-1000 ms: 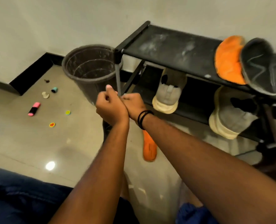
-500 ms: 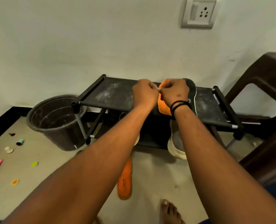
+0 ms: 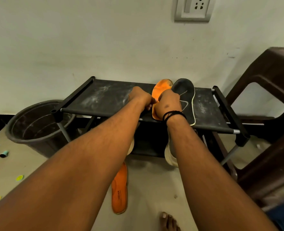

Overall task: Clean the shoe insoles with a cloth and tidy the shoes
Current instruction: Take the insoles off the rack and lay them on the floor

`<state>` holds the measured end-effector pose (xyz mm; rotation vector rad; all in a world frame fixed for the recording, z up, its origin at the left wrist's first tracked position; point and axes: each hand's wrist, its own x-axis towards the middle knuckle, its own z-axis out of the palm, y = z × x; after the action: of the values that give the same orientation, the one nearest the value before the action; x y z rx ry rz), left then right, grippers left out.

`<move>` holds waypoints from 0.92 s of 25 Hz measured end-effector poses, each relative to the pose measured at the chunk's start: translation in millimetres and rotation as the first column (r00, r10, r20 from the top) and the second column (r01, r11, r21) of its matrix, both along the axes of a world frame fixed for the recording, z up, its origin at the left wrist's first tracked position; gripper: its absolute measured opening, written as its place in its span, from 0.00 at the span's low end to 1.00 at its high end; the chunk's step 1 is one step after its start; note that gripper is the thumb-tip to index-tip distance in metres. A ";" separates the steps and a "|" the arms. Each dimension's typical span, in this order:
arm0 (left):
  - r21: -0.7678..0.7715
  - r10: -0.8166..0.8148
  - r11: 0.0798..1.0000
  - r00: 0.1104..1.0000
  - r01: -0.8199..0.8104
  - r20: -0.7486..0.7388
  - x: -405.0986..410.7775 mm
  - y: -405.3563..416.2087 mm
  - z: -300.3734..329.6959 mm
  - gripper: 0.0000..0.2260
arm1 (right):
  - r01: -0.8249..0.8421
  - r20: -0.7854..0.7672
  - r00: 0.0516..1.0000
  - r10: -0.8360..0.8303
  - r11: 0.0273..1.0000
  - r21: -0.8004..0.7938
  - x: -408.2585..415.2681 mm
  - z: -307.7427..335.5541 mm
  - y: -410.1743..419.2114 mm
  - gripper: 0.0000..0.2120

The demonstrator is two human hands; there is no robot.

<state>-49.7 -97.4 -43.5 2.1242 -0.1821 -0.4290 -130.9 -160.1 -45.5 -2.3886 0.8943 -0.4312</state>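
An orange insole (image 3: pixel 161 88) lies on the top shelf of a black shoe rack (image 3: pixel 104 99), beside a black insole (image 3: pixel 186 97). My right hand (image 3: pixel 168 104) lies over the orange insole with its fingers curled on it. My left hand (image 3: pixel 140 97) meets it at the insole's left edge and pinches there with curled fingers. A second orange insole (image 3: pixel 119 189) lies on the floor in front of the rack. Two off-white shoes sit on the lower shelf, one (image 3: pixel 170 157) under my right forearm, the other (image 3: pixel 131 145) mostly hidden by my left arm. No cloth shows.
A dark bucket (image 3: pixel 38 124) stands left of the rack. A brown plastic chair (image 3: pixel 271 114) crowds the right side. Small coloured bits (image 3: pixel 4 154) lie scattered on the floor at the left. My bare foot (image 3: pixel 169 220) is at the bottom edge. A wall socket (image 3: pixel 194 7) is above.
My head rose and the view swung right. Both hands, held together, moved from the rack's front left post to the orange insole on the top shelf.
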 end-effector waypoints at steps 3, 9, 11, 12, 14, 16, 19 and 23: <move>-0.048 0.003 0.999 1.000 -0.004 -0.025 1.4 0.8 -0.4 0.11 | -0.010 0.047 0.999 0.009 1.000 0.019 2.8 4.2 -2.5 0.08; -0.332 0.160 0.934 0.985 -0.131 0.061 17.6 37.4 5.4 0.09 | -0.077 0.289 0.956 0.055 0.995 0.066 10.3 18.0 31.7 0.10; -0.474 0.185 0.870 0.981 -0.137 0.056 17.9 67.3 10.8 0.07 | -0.098 0.362 0.930 0.070 0.993 0.058 15.9 21.5 50.9 0.14; -0.527 0.197 0.839 0.979 -0.137 0.060 15.7 85.2 11.3 0.08 | -0.103 0.403 0.913 0.068 0.992 0.067 17.6 23.7 60.8 0.15; -0.573 0.263 0.800 0.962 -0.175 0.073 3.7 125.9 12.4 0.09 | -0.151 0.466 0.883 0.051 0.972 0.179 22.0 26.1 82.2 0.13; -0.596 0.281 0.776 0.959 -0.209 0.029 -6.5 164.8 8.3 0.06 | -0.238 0.462 0.886 0.041 0.895 0.377 25.0 24.0 101.6 0.10; -0.542 0.187 0.817 0.980 -0.196 -0.072 -16.1 235.1 -2.5 0.06 | -0.368 0.373 0.914 0.163 0.719 0.589 20.4 10.0 138.1 0.15; -0.285 -0.089 0.958 0.934 -0.015 -0.347 -23.1 316.7 -23.8 0.04 | -0.445 0.193 0.884 0.425 0.646 0.620 7.6 -25.0 171.9 0.15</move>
<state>-72.8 219.3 -67.4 1.7291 -0.0679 -0.7574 -123.3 11.8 -70.5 -1.8283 0.3245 0.0515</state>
